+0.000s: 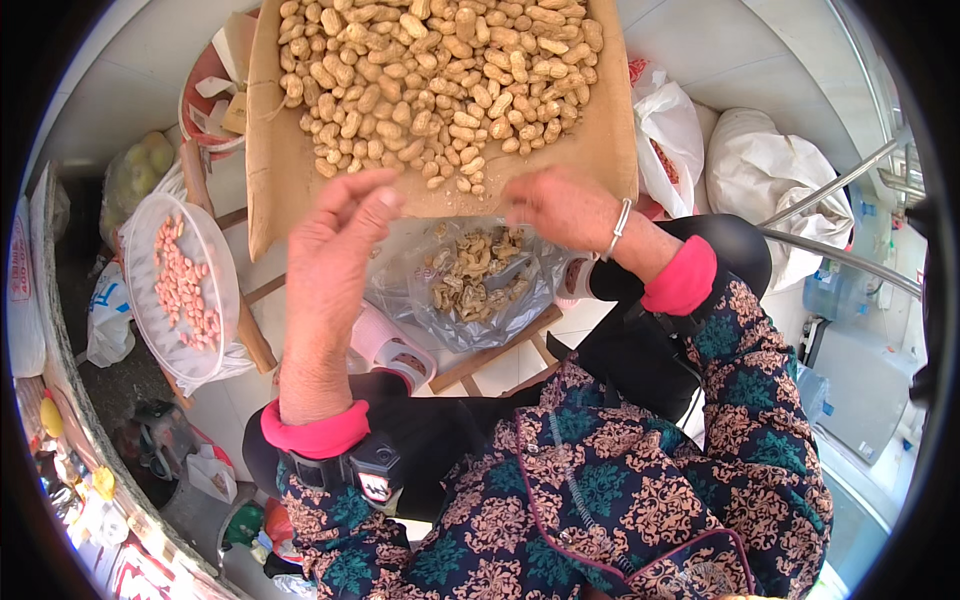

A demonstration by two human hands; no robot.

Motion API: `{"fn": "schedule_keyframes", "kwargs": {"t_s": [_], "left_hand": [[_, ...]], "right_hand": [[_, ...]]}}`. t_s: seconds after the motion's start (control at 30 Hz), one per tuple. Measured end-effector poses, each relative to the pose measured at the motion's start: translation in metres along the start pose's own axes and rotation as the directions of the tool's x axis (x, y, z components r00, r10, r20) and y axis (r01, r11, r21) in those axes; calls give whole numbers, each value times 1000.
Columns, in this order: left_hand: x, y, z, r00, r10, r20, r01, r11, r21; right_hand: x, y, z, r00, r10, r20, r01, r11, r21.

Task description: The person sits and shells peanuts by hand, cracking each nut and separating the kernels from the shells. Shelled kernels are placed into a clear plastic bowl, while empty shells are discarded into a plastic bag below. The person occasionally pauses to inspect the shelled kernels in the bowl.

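Unshelled peanuts (442,82) lie heaped in a shallow cardboard box (285,187) before me. My left hand (341,221) is raised at the box's near left edge, its thumb close to the bent fingers. No item shows between them. Across from it, my right hand (562,206) is blurred over the near right edge, fingers bent inward, and its fingertips are too unclear to show whether they hold something. Below and between the hands, a clear plastic bag (491,334) holds broken peanut shells (476,277). Shelled pink peanut kernels (184,289) lie in a white plastic basin (225,300) on the left.
Wooden stool legs (259,334) and a wooden bar (495,352) stand near my feet. White sacks (772,180) sit on the right beside a metal rail (840,259). A red basin (196,90) with papers is at the far left, near a bag of green fruit (142,169).
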State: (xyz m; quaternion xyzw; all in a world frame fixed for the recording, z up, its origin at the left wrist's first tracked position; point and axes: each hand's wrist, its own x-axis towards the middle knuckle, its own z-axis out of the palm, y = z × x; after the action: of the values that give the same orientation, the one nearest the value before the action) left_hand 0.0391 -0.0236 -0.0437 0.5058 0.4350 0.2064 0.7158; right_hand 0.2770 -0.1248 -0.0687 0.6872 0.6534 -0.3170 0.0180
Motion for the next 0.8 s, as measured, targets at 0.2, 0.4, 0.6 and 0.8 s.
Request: {"fn": "schedule_keyframes", "kwargs": {"t_s": [0.2, 0.4, 0.6, 0.8], "left_hand": [[-2, 8, -2, 996, 70, -58, -72, 996, -42], [-6, 8, -4, 996, 77, -54, -78, 997, -28], [-3, -5, 4, 996, 51, -72, -60, 990, -131], [3, -19, 29, 1000, -22, 1, 22, 989, -145]], "right_hand": [[33, 10, 21, 881, -156, -447, 148, 988, -53], [43, 9, 26, 855, -216, -471, 156, 974, -165], [42, 4, 19, 854, -170, -492, 134, 985, -107], [14, -31, -7, 897, 39, -440, 160, 900, 406]]}}
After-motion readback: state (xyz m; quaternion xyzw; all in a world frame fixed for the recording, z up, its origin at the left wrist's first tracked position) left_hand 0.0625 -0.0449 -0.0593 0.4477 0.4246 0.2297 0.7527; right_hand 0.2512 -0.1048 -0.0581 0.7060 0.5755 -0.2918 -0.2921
